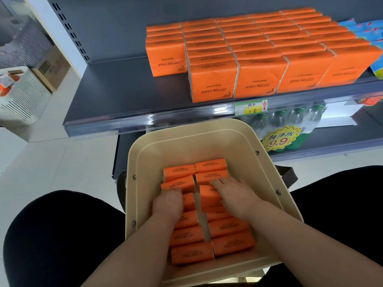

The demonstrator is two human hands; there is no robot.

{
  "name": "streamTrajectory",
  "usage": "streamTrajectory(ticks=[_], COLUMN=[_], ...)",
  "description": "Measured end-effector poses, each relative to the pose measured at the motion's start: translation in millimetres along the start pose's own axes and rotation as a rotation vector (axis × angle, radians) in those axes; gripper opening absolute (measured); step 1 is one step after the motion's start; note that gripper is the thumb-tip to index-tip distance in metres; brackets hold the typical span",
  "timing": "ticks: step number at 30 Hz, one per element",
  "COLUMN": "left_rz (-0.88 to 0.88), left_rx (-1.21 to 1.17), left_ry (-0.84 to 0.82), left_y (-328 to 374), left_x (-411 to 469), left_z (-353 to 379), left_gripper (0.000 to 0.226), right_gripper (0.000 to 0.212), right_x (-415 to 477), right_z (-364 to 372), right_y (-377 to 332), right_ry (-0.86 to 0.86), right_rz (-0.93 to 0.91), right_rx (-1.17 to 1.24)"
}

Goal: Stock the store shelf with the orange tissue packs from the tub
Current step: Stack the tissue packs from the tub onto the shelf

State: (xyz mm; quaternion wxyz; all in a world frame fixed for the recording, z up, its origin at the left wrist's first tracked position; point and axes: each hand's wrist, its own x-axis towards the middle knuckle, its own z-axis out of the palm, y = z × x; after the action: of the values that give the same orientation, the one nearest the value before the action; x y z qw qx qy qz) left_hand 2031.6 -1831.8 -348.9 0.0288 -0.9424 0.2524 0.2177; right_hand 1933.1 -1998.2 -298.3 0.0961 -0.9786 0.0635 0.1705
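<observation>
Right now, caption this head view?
Left hand and right hand on orange tissue packs in the tub below the shelf.

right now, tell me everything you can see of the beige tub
The tub looks like beige plastic, squarish with rounded corners, a stepped rim and rivets on its sides. It sits upright between the person's knees, below the shelf. Two rows of orange tissue packs cover its floor; the left hand and right hand reach in, each gripping a pack.

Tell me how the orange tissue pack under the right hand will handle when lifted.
Probably light and squashy: the orange tissue pack is film-wrapped cotton tissue. Its glossy wrap may slip under the right hand. Flat-sided, so unlikely to roll.
</observation>
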Motion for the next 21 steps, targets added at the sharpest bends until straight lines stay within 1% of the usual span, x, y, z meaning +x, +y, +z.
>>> streamTrajectory(ticks=[3,4,7,11,14,18,21], left_rz=[-0.006,-0.008,-0.025,-0.003,0.013,0.026,0.047], left_rx=[-0.012,-0.011,-0.026,0.006,0.051,0.056,0.024], left_ry=[-0.049,-0.067,-0.074,-0.069,-0.069,0.028,0.111], left_y=[0.5,0.2,-0.6,-2.1,-2.6,1.2,4.4], left_x=[-1.7,-1.5,0.4,2.0,-0.5,-8.6,-18.5], left_z=[2.4,3.5,4.8,7.1,3.5,-12.7,-33.9], left_gripper=[0.041,0.043,0.036,0.044,0.040,0.035,0.035], right_gripper=[0.061,0.061,0.061,0.060,0.059,0.055,0.049], right_x=[-0.1,0.0,0.4,1.8,2.2,1.2,-1.0], right_z=[1.3,1.9,1.8,1.9,0.6,-6.4,-24.7], right_y=[0.3,0.6,0.7,0.1,-0.7,-2.4,-5.6], right_ry=[0.017,0.020,0.014,0.024,0.018,0.056,0.155], right_rz=[-0.003,-0.003,0.001,0.006,0.015,0.028,0.025], right_rx=[0.001,0.000,0.009,0.008,0.003,-0.045,-0.084])
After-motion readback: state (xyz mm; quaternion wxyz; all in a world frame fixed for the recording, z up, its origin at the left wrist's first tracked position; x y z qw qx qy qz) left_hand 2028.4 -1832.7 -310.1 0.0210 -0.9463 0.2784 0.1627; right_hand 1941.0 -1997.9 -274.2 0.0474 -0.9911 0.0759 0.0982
